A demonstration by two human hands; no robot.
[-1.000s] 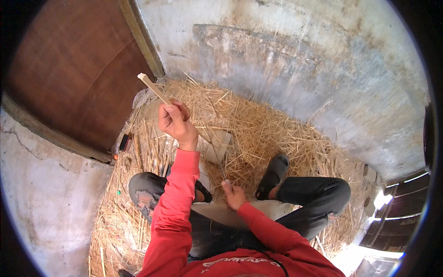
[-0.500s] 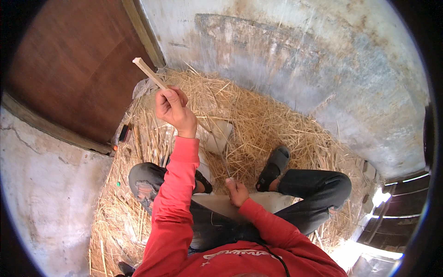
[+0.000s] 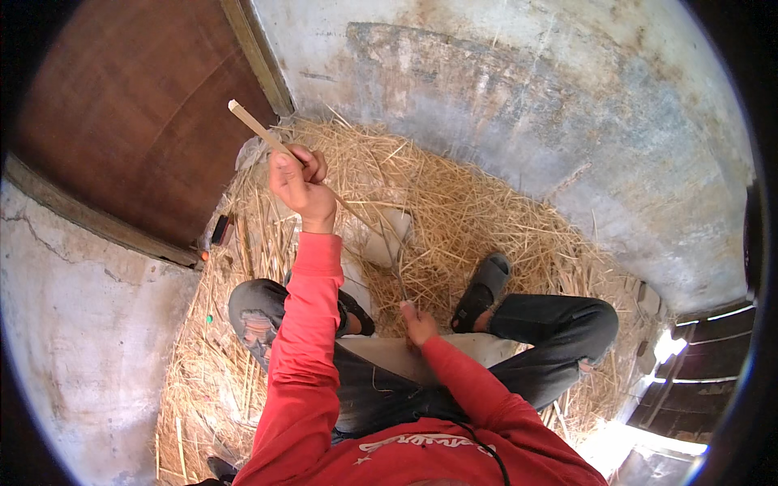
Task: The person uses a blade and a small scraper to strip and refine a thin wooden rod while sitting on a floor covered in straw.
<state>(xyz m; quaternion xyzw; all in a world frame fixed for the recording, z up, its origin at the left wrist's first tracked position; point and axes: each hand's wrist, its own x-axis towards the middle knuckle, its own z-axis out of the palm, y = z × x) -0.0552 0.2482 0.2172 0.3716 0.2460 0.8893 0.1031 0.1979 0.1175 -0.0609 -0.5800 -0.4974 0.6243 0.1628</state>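
Observation:
A pale, squared strip of wood or bamboo (image 3: 258,128) is gripped by my raised left hand (image 3: 301,185), its thick end pointing up and left. Below that hand the strip thins and slopes down toward the right, over the straw. My right hand (image 3: 421,326), low between my knees, is closed around a tool with a thin, dark blade (image 3: 398,271). This blade points up and away from me, and its far end meets or crosses the lower part of the strip. I cannot tell whether they touch. The tool's handle is mostly hidden in my fist.
Loose straw (image 3: 462,206) covers the floor, with a pale block (image 3: 387,240) lying in it. A pale board or seat edge (image 3: 478,354) shows between my legs. A brown door (image 3: 138,121) stands left, a stained wall (image 3: 519,105) ahead. A dark small object (image 3: 220,230) lies near the door.
My left hand has shifted slightly left with the strip. My right hand has moved a little up and away from me, carrying the blade along.

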